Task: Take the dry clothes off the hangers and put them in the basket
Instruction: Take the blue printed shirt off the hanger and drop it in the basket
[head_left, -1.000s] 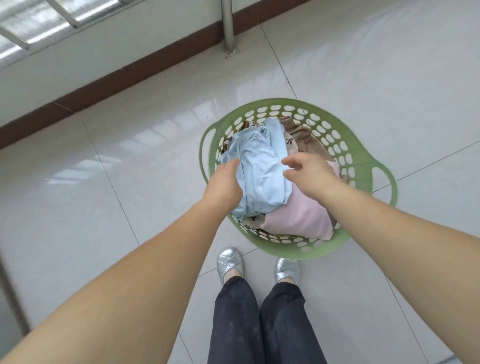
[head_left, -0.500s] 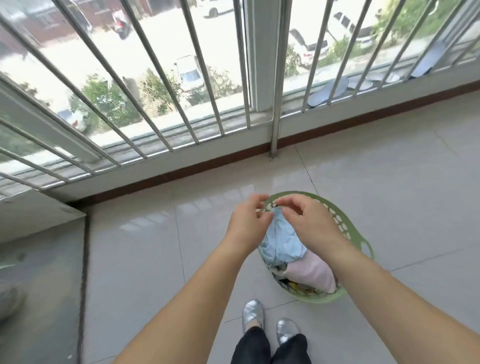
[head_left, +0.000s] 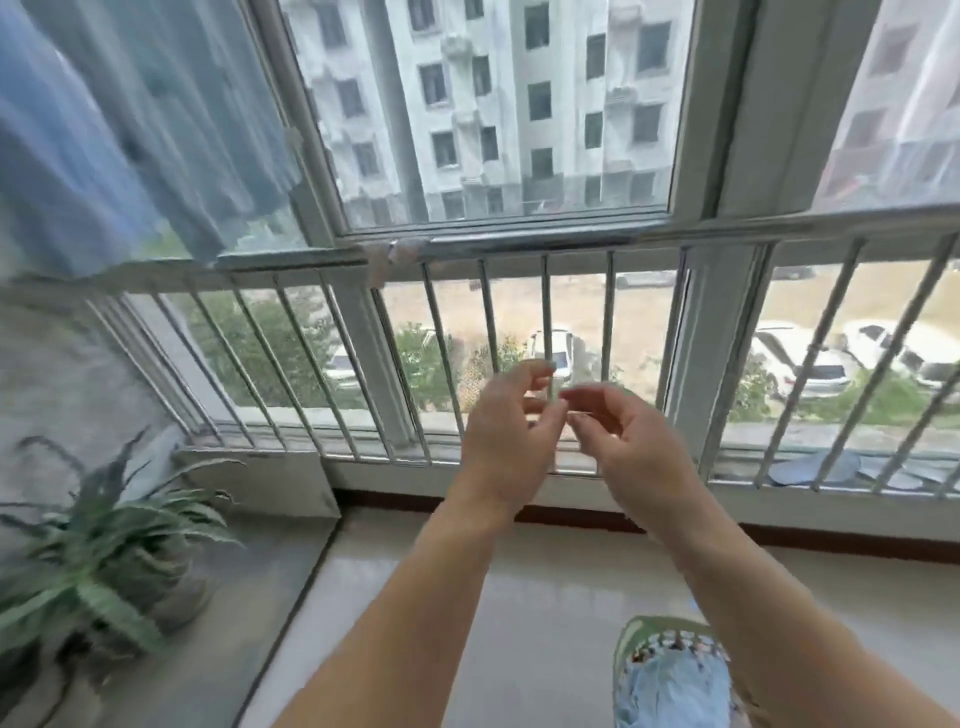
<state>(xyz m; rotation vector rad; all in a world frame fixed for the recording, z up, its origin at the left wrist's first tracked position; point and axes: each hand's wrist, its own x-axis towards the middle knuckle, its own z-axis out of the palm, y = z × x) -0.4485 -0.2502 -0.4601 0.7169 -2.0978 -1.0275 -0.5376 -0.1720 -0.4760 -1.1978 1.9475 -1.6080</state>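
Both hands are raised in front of the window bars, fingertips close together. My left hand (head_left: 506, 431) and my right hand (head_left: 626, 441) have loosely curled fingers, and nothing shows between them. The green basket (head_left: 631, 636) sits on the floor at the bottom right, partly behind my right forearm. A light blue garment (head_left: 670, 686) lies on top inside it. A pale blue garment (head_left: 98, 135) hangs at the upper left, its hanger out of view. The view is motion blurred.
A spiky green potted plant (head_left: 98, 556) stands on a grey ledge at the lower left. Metal window bars (head_left: 545, 353) and a white window frame (head_left: 722, 130) fill the front. Pale floor tiles (head_left: 545, 597) lie between plant and basket.
The view has swung up from the basket to the window. Both hands let go of the light blue garment in the basket and rose to chest height.
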